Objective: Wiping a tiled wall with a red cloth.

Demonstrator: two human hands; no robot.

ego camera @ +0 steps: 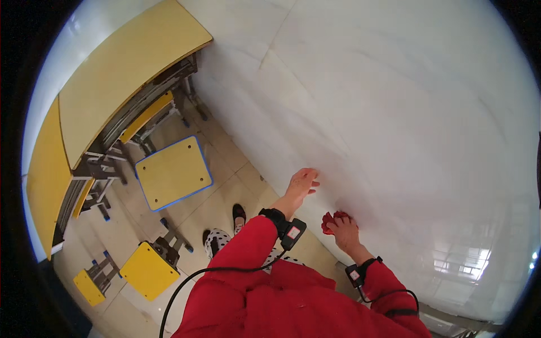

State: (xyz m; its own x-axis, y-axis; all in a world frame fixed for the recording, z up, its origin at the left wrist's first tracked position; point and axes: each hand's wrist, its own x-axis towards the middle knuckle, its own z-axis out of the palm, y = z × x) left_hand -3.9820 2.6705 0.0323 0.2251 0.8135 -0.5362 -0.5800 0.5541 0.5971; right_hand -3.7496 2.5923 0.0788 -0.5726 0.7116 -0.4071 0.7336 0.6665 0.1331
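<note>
My right hand (347, 235) grips a crumpled red cloth (328, 222) against the glossy white marble-look wall (380, 126). Up and to the left of it, my left hand (302, 181) is held at the wall with its fingers apart and nothing in them; whether the fingertips touch the surface I cannot tell. Both wrists carry black straps with small boxes and black cables, over red sleeves.
Long yellow desks (135, 55) stand at the left, one end at the wall. Near my feet are a blue-edged yellow stool (174, 173) and another yellow stool (150, 270). A smaller stool seat (88, 287) lies farther left on the tiled floor (219, 186).
</note>
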